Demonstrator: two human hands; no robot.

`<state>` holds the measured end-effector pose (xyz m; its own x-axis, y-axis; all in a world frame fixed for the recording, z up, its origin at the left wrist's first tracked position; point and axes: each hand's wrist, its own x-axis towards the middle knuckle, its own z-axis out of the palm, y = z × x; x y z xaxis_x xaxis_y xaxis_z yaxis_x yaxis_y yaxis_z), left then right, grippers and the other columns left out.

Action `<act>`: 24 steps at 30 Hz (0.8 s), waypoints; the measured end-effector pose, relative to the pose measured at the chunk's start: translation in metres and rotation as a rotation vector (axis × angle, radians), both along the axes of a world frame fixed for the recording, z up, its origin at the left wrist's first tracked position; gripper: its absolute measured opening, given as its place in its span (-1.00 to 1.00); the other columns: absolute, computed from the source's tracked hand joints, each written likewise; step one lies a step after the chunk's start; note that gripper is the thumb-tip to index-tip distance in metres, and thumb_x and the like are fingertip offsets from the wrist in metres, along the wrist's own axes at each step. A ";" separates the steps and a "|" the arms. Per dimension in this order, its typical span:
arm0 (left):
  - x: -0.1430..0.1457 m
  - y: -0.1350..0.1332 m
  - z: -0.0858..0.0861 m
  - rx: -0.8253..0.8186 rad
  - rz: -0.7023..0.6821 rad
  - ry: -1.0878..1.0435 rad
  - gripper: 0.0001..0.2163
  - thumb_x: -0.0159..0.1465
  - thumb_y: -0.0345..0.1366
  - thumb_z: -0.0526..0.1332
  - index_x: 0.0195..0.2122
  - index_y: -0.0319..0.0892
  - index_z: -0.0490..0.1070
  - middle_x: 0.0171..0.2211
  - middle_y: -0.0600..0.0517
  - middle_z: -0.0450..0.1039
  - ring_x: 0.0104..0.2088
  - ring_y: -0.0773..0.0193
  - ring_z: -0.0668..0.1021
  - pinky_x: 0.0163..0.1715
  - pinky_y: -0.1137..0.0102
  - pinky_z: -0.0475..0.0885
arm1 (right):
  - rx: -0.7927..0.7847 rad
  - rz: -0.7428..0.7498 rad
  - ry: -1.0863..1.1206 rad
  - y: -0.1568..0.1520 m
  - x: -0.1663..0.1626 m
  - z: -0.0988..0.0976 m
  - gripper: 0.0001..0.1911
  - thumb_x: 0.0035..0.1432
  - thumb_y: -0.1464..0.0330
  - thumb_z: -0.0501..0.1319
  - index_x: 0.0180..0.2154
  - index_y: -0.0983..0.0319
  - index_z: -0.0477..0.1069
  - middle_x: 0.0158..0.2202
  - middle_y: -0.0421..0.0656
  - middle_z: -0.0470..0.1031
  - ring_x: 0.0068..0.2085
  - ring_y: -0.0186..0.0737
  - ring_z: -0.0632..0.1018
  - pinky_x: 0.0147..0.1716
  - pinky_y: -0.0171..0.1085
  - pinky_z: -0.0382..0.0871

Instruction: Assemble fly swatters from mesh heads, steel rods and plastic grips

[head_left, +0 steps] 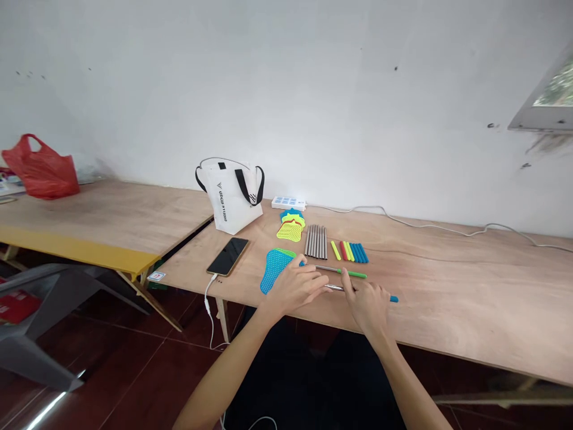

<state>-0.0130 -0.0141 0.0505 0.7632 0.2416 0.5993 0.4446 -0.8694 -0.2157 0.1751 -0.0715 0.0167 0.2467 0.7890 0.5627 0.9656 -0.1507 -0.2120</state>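
Note:
A blue fly swatter (272,270) lies low over the table's front edge, its mesh head to the left. My left hand (298,280) is closed around it near where head and metal rod meet, covering that joint. Farther along the rod, my right hand (369,300) grips it, and a blue handle tip sticks out on the right. Just behind lies a green-handled swatter (353,274), its green mesh head partly under the blue one. Beyond are a row of metal rods (316,242), several coloured handle sleeves (350,251), and overlapping yellow and blue swatter heads (290,230).
A phone (228,257) on a white cable lies left, before a white tote bag (237,197). Against the wall sits a white power strip (287,203), its cord running right. Another table (111,215) with a red plastic bag (42,170) stands left, a grey chair (76,298) below.

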 end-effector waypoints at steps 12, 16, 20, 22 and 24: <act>-0.014 0.011 0.001 -0.209 0.025 -0.100 -0.62 0.49 -0.02 0.06 -0.34 -0.15 0.43 -0.44 0.08 0.51 -0.40 0.29 0.46 -0.10 0.27 0.24 | 0.244 0.475 -0.113 -0.006 0.011 0.020 -0.53 0.48 0.19 0.03 -0.46 0.20 0.42 -0.51 -0.19 0.46 -0.42 -0.27 0.42 -0.30 -0.28 0.11; -0.015 0.010 0.003 -0.226 0.016 -0.138 -0.65 0.50 -0.06 0.07 -0.34 -0.15 0.42 -0.44 0.10 0.51 -0.42 0.31 0.45 -0.12 0.28 0.23 | 0.316 0.464 -0.150 -0.006 0.010 0.018 -0.65 0.45 0.23 0.10 -0.37 0.19 0.49 -0.42 -0.16 0.53 -0.35 -0.23 0.43 -0.24 -0.24 0.12; -0.017 0.010 0.008 -0.214 0.011 -0.150 -0.63 0.49 -0.04 0.08 -0.36 -0.15 0.41 -0.44 0.12 0.51 -0.41 0.32 0.46 -0.10 0.28 0.22 | 0.292 0.454 -0.145 -0.003 0.018 0.013 -0.71 0.43 0.23 0.11 -0.24 0.14 0.57 -0.33 -0.11 0.59 -0.27 -0.17 0.45 -0.19 -0.20 0.15; -0.027 0.013 0.012 -0.205 0.020 -0.135 -0.62 0.50 -0.04 0.06 -0.37 -0.16 0.41 -0.45 0.11 0.51 -0.42 0.33 0.46 -0.09 0.28 0.22 | 0.268 0.457 -0.131 0.001 0.036 0.012 -0.70 0.42 0.23 0.11 -0.25 0.14 0.58 -0.33 -0.11 0.59 -0.25 -0.16 0.46 -0.16 -0.19 0.15; -0.042 0.019 0.017 -0.211 0.040 -0.125 -0.62 0.50 -0.06 0.06 -0.37 -0.16 0.43 -0.45 0.11 0.52 -0.42 0.33 0.47 -0.11 0.29 0.21 | 0.254 0.444 -0.101 0.006 0.066 0.010 -0.67 0.42 0.22 0.10 -0.31 0.15 0.57 -0.34 -0.11 0.58 -0.26 -0.17 0.46 -0.14 -0.19 0.15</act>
